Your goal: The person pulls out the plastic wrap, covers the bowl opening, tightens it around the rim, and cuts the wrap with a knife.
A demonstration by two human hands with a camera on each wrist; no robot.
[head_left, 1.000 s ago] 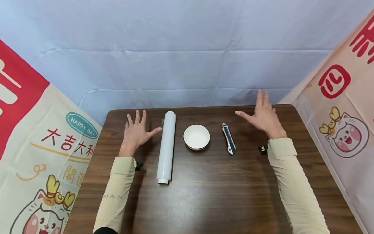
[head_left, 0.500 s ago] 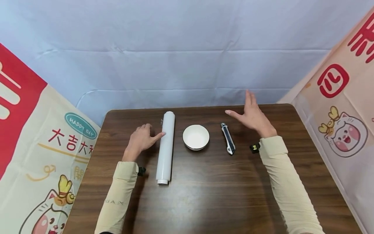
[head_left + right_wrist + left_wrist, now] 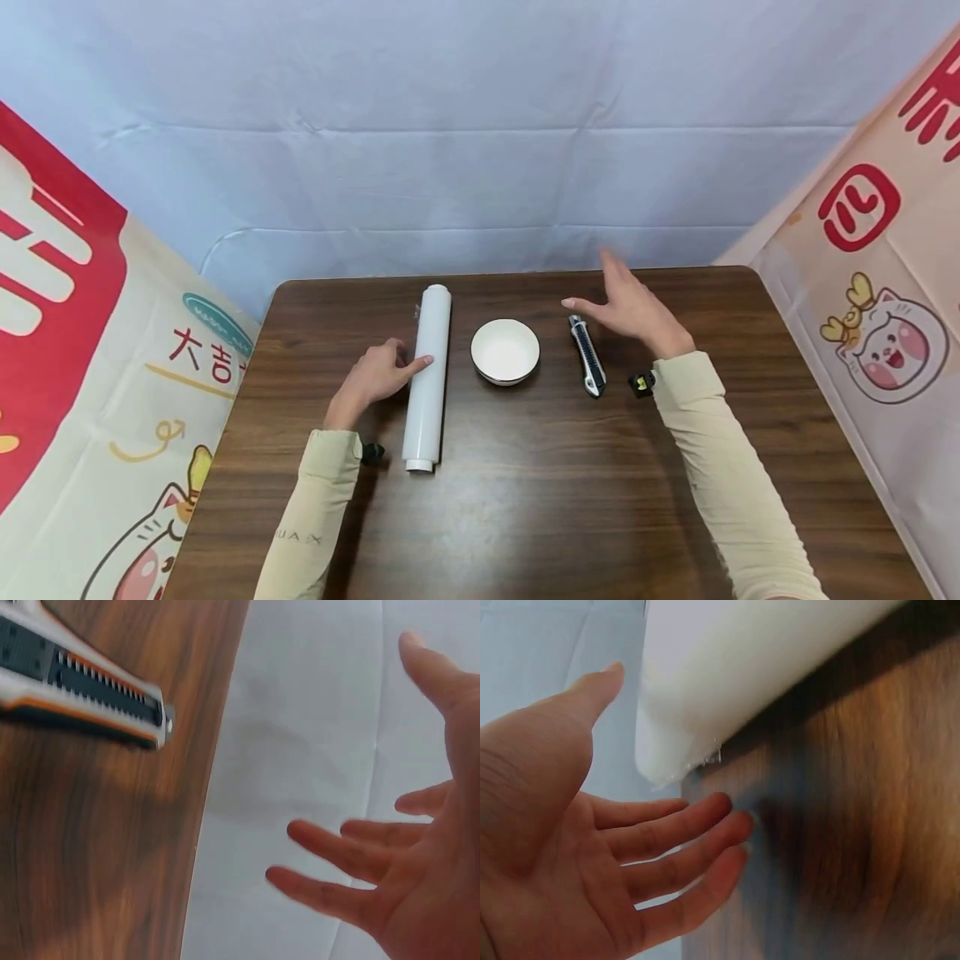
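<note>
A long white roll of plastic wrap (image 3: pixel 427 392) lies lengthwise on the table, a crinkled bit of loose film (image 3: pixel 709 756) showing near its far end in the left wrist view. My left hand (image 3: pixel 380 372) is at its left side, thumb stretched over the roll and fingers slightly bent, not closed round it. To the roll's right sits a white bowl (image 3: pixel 505 352) with a dark rim. Further right lies a utility knife (image 3: pixel 587 357), seen close in the right wrist view with orange trim. My right hand (image 3: pixel 633 307) hovers beyond it, thumb and fingers spread, holding nothing.
The dark wooden table (image 3: pixel 555 500) has rounded far corners. A pale cloth backdrop (image 3: pixel 465 150) hangs right behind its far edge. Printed banners stand at both sides, the left banner (image 3: pixel 195 367) close to the table's left edge.
My left hand has come right and nearer, its fingers bending from spread, thumb now over the roll. My right hand has moved left toward the knife. Roll, bowl and knife have stayed put.
</note>
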